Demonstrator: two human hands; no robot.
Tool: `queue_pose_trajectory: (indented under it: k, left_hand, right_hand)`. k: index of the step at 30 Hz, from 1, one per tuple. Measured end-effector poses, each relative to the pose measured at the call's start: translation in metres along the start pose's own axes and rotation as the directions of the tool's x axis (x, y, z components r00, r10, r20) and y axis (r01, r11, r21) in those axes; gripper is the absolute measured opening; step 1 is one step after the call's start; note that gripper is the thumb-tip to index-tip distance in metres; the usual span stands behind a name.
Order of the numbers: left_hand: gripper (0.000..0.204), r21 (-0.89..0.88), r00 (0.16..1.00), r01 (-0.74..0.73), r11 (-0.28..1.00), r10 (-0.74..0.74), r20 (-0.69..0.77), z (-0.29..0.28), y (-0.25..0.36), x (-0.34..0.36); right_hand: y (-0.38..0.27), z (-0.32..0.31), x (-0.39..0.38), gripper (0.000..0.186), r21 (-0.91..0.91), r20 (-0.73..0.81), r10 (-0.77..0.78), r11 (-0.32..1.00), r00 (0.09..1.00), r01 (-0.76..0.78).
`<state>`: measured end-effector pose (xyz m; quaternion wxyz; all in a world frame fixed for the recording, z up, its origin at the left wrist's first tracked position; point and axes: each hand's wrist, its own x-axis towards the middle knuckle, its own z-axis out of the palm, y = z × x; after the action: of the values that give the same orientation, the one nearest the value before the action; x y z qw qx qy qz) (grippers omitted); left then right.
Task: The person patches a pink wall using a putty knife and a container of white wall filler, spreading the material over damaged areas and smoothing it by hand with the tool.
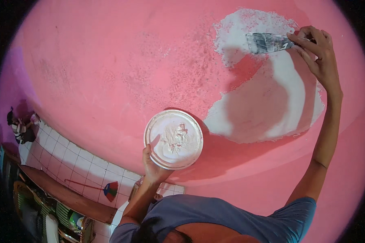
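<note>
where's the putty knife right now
In the head view the putty knife is at upper right, held in the right hand, its blade flat against the white filler patch on the pink wall.

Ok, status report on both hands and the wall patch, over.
Right hand grips putty knife, blade on white filler patch. Left hand holds round lid carrying filler. Pink wall around the patch bare, nothing blocking.
</note>
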<state>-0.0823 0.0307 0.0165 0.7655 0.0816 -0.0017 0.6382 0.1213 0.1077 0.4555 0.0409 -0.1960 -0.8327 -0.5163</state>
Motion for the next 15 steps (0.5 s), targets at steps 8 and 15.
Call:
queue_pose_trajectory:
  k: [8, 15]
  left_hand:
    - [0.087, -0.015, 0.998, 0.045, 0.999, -0.046, -0.044, 0.010, 0.007, -0.006]
    - [0.080, 0.031, 1.000, -0.026, 0.999, 0.027, -0.014, 0.003, 0.000, -0.002]
  right_hand:
    - [-0.018, 0.023, 0.010, 0.029, 0.121, 0.076, -0.030, 0.992, 0.997, 0.020]
    - [0.044, -0.008, -0.020, 0.027, 0.138, -0.012, 0.224, 0.966, 0.975, -0.220]
